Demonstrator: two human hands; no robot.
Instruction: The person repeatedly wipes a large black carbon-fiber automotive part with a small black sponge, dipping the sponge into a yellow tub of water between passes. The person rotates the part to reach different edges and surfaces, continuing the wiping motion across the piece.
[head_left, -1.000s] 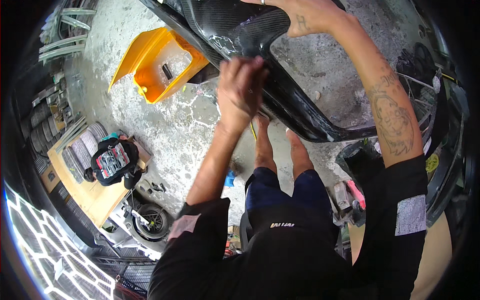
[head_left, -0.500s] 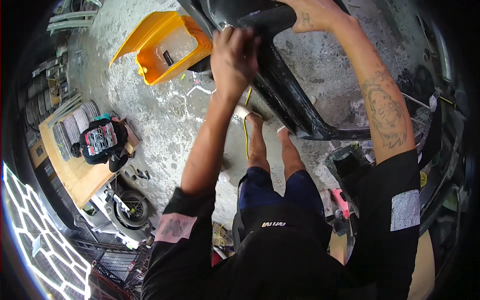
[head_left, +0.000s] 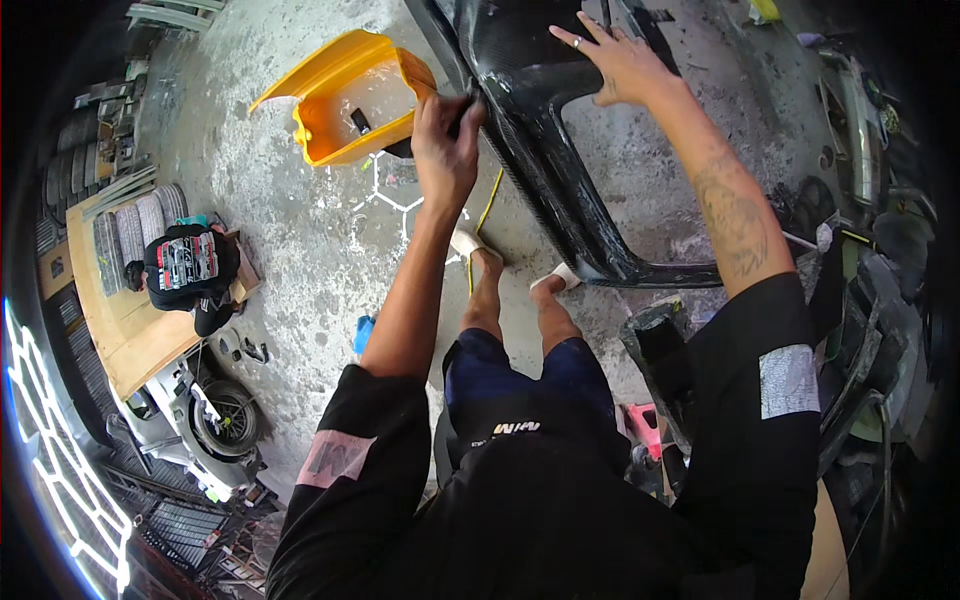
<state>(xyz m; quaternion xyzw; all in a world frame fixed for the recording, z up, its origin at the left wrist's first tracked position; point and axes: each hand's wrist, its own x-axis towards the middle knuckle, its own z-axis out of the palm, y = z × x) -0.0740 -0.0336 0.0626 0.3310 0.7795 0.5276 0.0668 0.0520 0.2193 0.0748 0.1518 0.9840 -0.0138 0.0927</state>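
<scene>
Black panel (head_left: 520, 150): glossy, with woven pattern and large opening framed by a curved rail; above the grey, paint-flecked floor (head_left: 300, 240), forward of the feet; top end beyond the view's rim; support not visible.

Left hand (head_left: 443, 150): at the panel's left edge; fingers curled, partly hidden behind the back of the hand; tightness of closure and any small object within, cannot tell.

Right hand (head_left: 632, 72): at the panel's upper right, above the opening; fingers spread wide, thumb well apart, ring on one finger; nothing gripped; contact with the panel, cannot tell.

Yellow bin (head_left: 325, 132): on the floor, near the panel's left edge; open side up, small black block (head_left: 360, 121) inside.

Yellow cord (head_left: 487, 210): on the floor, beside the left foot.

Blue item (head_left: 363, 334): just beside the left forearm.

Plywood board (head_left: 140, 345): ribbed tyres (head_left: 130, 232) along far edge; seated person (head_left: 185, 262), dark top, at right edge.

Motorcycle (head_left: 175, 420): beside the board's near right corner.
</scene>
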